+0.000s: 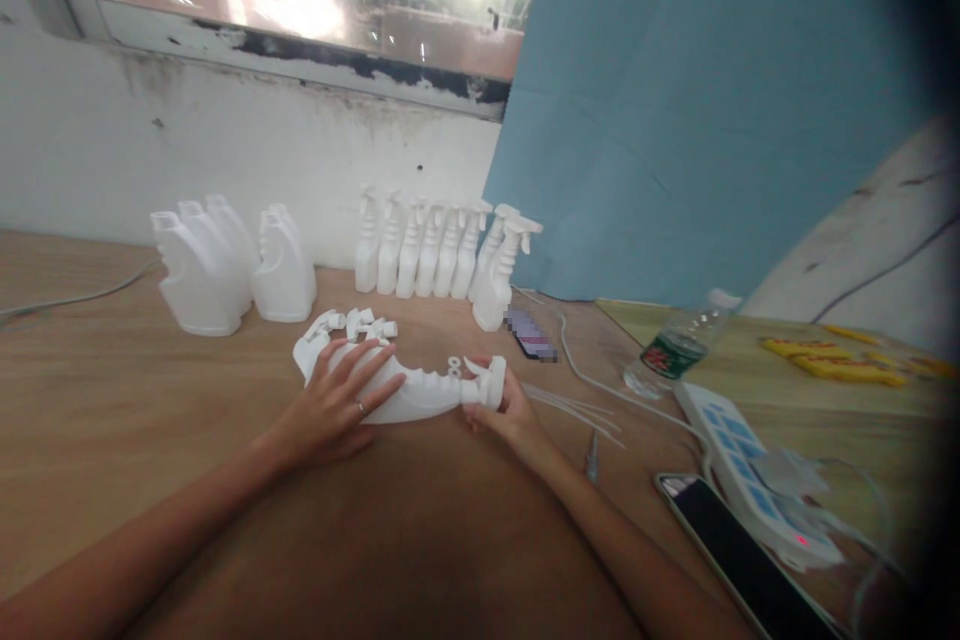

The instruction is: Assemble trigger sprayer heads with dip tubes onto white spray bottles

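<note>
A white spray bottle (pixel 420 394) lies on its side on the wooden table, its neck toward the right. My left hand (pixel 341 400) rests over the bottle's body, fingers laid across it and a ring on one finger. At the neck, my right hand (pixel 514 415) grips the trigger sprayer head (pixel 491 382) with fingers around its base. Several loose trigger heads (pixel 364 324) lie just behind the bottle. Small white rings (pixel 454 366) sit near the neck, and thin clear tubes (pixel 574 405) are spread to the right of my right hand.
Bottles without tops (pixel 199 270) stand at the left, and a row of spray bottles (pixel 427 250) with heads stands by the wall. To the right are a phone (pixel 742 550), a power strip (pixel 750 460), a water bottle (pixel 682 345), a cable and yellow packets (pixel 832 360).
</note>
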### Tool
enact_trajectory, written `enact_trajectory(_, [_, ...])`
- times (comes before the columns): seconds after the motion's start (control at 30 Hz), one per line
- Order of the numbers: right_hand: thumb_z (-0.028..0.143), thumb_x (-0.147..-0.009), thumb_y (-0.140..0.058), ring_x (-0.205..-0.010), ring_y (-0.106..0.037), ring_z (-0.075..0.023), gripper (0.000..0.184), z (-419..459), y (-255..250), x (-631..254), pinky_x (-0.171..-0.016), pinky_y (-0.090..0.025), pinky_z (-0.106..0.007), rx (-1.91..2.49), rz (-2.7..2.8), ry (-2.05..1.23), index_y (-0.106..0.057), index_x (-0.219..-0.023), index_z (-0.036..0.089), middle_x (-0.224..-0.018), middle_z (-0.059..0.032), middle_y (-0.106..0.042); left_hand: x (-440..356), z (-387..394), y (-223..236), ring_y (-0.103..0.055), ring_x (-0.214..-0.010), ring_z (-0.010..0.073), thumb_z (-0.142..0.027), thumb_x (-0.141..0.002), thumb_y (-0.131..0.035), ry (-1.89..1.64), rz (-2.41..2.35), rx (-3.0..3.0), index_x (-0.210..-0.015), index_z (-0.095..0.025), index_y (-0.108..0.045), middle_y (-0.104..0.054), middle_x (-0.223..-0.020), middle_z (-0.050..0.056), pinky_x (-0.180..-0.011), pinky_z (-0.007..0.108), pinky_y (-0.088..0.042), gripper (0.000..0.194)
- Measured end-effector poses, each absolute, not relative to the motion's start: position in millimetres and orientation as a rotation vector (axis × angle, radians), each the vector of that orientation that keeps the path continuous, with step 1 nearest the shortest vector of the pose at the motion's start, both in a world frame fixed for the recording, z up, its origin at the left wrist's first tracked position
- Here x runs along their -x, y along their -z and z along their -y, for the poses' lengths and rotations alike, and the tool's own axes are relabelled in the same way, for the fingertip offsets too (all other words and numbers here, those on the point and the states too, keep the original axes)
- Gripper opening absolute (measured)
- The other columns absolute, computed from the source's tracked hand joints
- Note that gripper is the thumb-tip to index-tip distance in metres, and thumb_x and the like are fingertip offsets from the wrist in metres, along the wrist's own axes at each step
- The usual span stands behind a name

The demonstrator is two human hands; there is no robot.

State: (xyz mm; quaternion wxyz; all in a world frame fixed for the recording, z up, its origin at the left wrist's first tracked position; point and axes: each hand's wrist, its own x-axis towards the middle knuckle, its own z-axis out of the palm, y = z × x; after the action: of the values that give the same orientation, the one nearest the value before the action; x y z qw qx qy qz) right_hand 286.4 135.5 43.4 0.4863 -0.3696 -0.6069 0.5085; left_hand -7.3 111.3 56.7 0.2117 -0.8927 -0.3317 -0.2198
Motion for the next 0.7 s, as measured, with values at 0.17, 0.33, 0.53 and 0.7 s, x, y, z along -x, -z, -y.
enact_trajectory(0.17, [0.033, -0.066, -0.081, -0.047, -0.055, -0.0122, 0.055, -134.9, -46.6, -288.4, -0.048, -0.046, -0.026, 0.95, 1.463, -1.213, -0.048, -0.108, 0.02, -0.073, 0.0016, -0.066, 8.1, -109.4, -58.1, -0.026, -0.139, 0.0396, -0.032, -0.08, -0.062, 0.645, 0.939, 2.51, -0.145, -0.022, -0.037, -0.031, -0.153, 0.017, -0.108, 0.064, -0.017, 0.071])
enact_trajectory(0.33, [0.035, -0.072, -0.078, -0.043, -0.049, -0.0105, 0.039, -135.0, -40.1, -286.7, -0.045, -0.038, -0.024, 0.948, 1.457, -1.159, -0.056, -0.099, 0.017, -0.057, 0.0039, -0.061, 7.5, -108.3, -58.4, -0.027, -0.138, 0.0388, -0.031, -0.081, -0.061, 0.651, 0.93, 2.498, -0.145, -0.023, -0.036, -0.034, -0.151, 0.016, -0.108, 0.064, -0.017, 0.069])
enact_trajectory(0.53, [0.037, -0.072, -0.076, -0.042, -0.048, -0.0102, 0.036, -136.5, -39.6, -283.8, -0.046, -0.037, -0.023, 0.968, 1.419, -1.227, -0.063, -0.096, 0.014, -0.05, 0.004, -0.06, 6.9, -108.2, -59.9, -0.027, -0.138, 0.0392, -0.029, -0.081, -0.059, 0.636, 0.901, 2.487, -0.145, -0.023, -0.036, -0.034, -0.151, 0.017, -0.107, 0.064, -0.018, 0.068])
enact_trajectory(0.7, [0.04, -0.069, -0.078, -0.037, -0.046, -0.0101, 0.036, -135.1, -40.6, -284.7, -0.041, -0.034, -0.023, 1.021, 1.396, -1.22, -0.065, -0.089, 0.013, -0.046, 0.0033, -0.059, 8.1, -108.0, -58.9, -0.026, -0.139, 0.0383, -0.029, -0.081, -0.059, 0.641, 0.883, 2.513, -0.145, -0.022, -0.035, -0.034, -0.151, 0.017, -0.107, 0.063, -0.018, 0.069])
